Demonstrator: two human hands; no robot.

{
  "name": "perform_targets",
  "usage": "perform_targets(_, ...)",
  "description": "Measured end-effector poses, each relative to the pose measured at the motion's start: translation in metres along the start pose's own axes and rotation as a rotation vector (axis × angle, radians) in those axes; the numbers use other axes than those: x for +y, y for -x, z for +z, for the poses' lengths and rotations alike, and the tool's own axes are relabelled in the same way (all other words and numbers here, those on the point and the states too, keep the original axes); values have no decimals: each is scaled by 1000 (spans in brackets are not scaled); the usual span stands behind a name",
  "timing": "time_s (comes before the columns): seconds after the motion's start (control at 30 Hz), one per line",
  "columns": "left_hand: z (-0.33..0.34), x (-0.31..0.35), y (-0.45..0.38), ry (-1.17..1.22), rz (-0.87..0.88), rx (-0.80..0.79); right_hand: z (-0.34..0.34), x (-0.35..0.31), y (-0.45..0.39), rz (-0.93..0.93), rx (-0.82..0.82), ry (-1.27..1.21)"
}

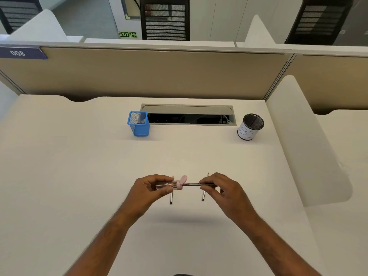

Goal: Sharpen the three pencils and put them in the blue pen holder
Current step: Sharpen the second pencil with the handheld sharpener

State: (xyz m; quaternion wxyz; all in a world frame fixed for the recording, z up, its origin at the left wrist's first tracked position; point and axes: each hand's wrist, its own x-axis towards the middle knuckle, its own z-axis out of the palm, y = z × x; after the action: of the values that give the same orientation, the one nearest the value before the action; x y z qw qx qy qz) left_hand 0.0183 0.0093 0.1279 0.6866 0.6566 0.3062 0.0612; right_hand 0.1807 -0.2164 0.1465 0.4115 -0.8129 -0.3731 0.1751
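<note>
Both forearms enter from the lower edge of the frame and converge at lower centre, held above the tabletop [79, 176]. The left hand [151, 188] is curled, thumb below and fingers above, closed around a clear-bodied sharpener [169, 185] with a pink cap end. The right hand [221, 189] pinches a dark pencil [192, 184] between thumb and fingertips; the pencil lies level across the frame, its left end at the sharpener's pink mouth (whether the tip is fully seated cannot be made out).

Two further pencils rest on the tabletop beneath the hands, roughly parallel and pointing up the frame: the left pencil [171, 198] under the left hand, the right pencil [203, 195] under the right hand; their upper ends appear pointed.

The blue pen holder [138, 124], a square mesh cup, stands upright at centre-left of the frame, just beside the open cable tray [187, 109]. A round black mesh cup [250, 126] with a white paper wrap stands at right of centre.
</note>
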Motion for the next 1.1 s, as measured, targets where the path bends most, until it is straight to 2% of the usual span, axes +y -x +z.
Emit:
perform_targets(0.13,-1,2,1,-5,11,0,4,-1,-3,184,-107,-214)
perform_targets(0.3,-2,1,2,-44,16,-30,9,-1,-6,358,-194,-327)
perform_targets(0.57,-2,0,0,-48,16,4,-2,-6,1,172,-227,-207)
perform_targets(0.93,-1,8,0,-40,30,2,1,10,2,38,-30,-136)
perform_targets(1.1,-3,9,0,-48,25,-35,-1,6,-4,130,-147,-189)
